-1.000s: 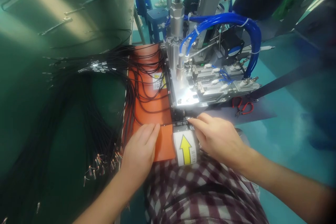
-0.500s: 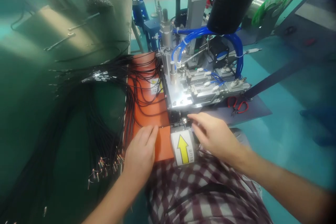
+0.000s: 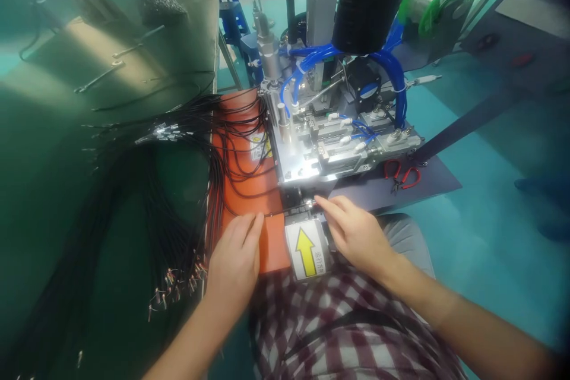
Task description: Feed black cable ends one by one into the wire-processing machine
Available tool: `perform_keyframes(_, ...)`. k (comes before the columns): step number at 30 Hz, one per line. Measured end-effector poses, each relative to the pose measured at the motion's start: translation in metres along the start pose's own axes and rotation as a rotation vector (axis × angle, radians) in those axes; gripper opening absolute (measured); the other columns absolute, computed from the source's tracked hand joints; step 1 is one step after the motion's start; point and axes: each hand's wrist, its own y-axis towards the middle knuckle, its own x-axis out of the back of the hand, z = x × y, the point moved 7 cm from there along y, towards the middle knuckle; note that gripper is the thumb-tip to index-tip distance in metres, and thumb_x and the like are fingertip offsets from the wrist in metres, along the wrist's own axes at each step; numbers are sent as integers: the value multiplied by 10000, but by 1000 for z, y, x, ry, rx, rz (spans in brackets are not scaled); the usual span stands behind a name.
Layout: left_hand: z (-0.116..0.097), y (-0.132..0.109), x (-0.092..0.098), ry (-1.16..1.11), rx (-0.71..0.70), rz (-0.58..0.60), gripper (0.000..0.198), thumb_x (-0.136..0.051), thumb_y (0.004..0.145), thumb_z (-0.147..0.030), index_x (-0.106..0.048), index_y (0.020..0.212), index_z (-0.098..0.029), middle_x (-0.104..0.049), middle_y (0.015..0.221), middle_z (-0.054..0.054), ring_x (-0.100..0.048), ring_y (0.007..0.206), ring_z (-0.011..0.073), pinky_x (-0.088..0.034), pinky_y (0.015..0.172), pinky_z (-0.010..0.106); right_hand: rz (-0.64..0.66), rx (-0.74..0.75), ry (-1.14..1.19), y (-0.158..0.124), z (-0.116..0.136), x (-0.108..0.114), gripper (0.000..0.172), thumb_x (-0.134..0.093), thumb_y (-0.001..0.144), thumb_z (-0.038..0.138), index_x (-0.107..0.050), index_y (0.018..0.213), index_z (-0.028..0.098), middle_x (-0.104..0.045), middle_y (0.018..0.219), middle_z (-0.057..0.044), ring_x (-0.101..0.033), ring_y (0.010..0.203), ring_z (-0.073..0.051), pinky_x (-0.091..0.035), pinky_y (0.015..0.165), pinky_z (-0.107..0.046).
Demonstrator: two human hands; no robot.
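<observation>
Cable (image 3: 279, 212) lies nearly level across the orange plate (image 3: 274, 246), its bright end over the track (image 3: 296, 211) in front of the machine (image 3: 303, 170). Left hand (image 3: 236, 249) pinches it, fingers drawn together. Right hand (image 3: 350, 231) is partly open, index fingertip beside that end; whether they touch, I cannot tell. An arrow label (image 3: 307, 252) sits just below the track.

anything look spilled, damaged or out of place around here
Nothing looks clearly spilled or damaged. Slightly untidy: the red-handled pliers lie with handles splayed on the grey board beside the machine, and black cables loop loosely over the orange plate. The cable at the left hand runs fairly straight.
</observation>
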Motion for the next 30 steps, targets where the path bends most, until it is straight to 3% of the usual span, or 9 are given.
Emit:
perform_keyframes(5,1,0,0,-21,19,-17,428,-410,875,-18,-493,1280,-128,-618,1093,139,-584,1024,259,-544,895,396,-75,-110,92,-24,-21,10,328,-406,956,196,-571,1238,162,-674,1033,-107,-668,875,-217,-545,769,-346)
perform_keyframes(10,1,-1,2,-50,19,-57,382,-412,867,-17,-563,1205,-111,-623,1086,142,-578,1034,252,-533,909,383,64,-236,172,-73,-45,-6,290,-401,951,229,-582,1176,200,-656,1041,-86,-674,778,-192,-547,675,-326)
perform_keyframes(14,2,0,3,-52,25,-74,374,-406,866,-22,-597,1175,-115,-629,1082,130,-584,1030,231,-529,923,355,193,-231,185,-100,-54,-25,273,-378,950,233,-591,1120,206,-644,1098,-88,-680,891,-213,-542,795,-361)
perform_keyframes(22,5,-2,5,-66,48,-29,404,-363,874,-30,-612,1182,-112,-643,1127,129,-592,1068,223,-533,950,349,346,-230,170,-128,-70,-46,331,-341,950,256,-619,1118,192,-645,1137,-108,-653,1029,-238,-521,885,-383)
perform_keyframes(30,31,28,-15,-90,156,74,433,-344,879,-77,-588,1235,-108,-605,1248,151,-557,1180,251,-500,1012,411,410,-267,161,-146,-70,-53,360,-336,940,258,-638,1117,177,-654,1165,-123,-673,1020,-248,-512,928,-392)
